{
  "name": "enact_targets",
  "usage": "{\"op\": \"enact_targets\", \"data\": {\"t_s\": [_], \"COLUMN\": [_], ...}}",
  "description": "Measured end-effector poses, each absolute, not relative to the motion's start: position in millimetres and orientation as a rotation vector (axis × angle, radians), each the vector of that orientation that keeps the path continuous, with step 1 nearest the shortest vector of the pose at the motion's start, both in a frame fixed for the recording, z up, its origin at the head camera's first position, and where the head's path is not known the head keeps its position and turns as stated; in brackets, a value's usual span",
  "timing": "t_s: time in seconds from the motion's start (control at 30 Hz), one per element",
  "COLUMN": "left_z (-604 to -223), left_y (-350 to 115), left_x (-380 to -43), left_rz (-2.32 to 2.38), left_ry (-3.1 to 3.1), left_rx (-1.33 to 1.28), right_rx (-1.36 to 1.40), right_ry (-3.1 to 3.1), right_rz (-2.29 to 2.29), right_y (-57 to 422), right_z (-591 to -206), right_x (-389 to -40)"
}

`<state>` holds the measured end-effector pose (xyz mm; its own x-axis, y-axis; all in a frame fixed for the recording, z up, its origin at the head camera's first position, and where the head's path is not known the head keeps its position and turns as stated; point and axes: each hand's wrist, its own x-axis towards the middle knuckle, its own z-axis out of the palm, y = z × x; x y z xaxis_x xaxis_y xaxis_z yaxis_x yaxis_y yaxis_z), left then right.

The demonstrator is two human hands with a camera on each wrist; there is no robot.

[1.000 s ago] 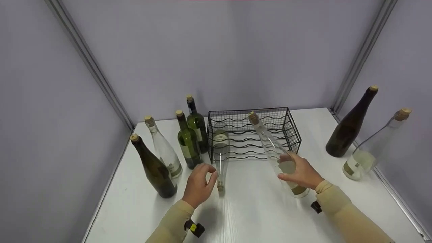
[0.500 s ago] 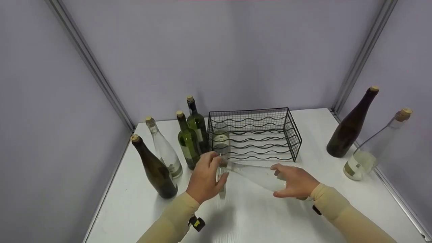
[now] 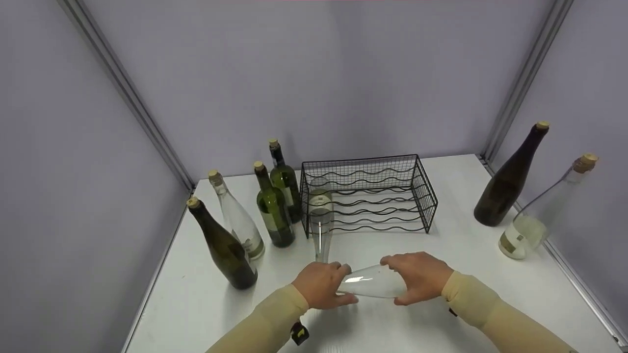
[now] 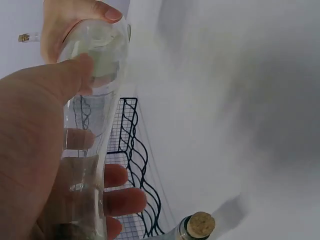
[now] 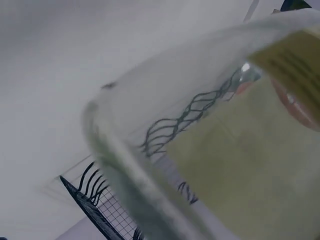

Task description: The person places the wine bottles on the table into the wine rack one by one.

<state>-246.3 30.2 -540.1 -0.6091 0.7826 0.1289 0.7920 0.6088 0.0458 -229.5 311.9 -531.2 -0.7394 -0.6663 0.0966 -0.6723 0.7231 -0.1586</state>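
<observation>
Head view: the left hand gripped the bottle at its neck end, the right hand at its base, in front of the rack. Weak pressure on smooth glass could have caused a slip; a wide swing, contact with the racked bottle. The left wrist view showed the latter's cork, hidden from the head.

Eight bottles: four clear, four dark; one rack.
</observation>
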Motion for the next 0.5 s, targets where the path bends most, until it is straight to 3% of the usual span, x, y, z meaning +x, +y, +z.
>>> {"op": "enact_targets", "data": {"t_s": [0.5], "left_z": [-554.2], "left_y": [35.5], "left_x": [-243.5], "left_rz": [-0.227], "left_ry": [-2.98], "left_rx": [-1.327], "right_rx": [1.13], "right_ry": [-3.024], "right_rz": [0.286], "right_y": [308.0], "right_z": [-533.3], "right_x": [-233.3]}}
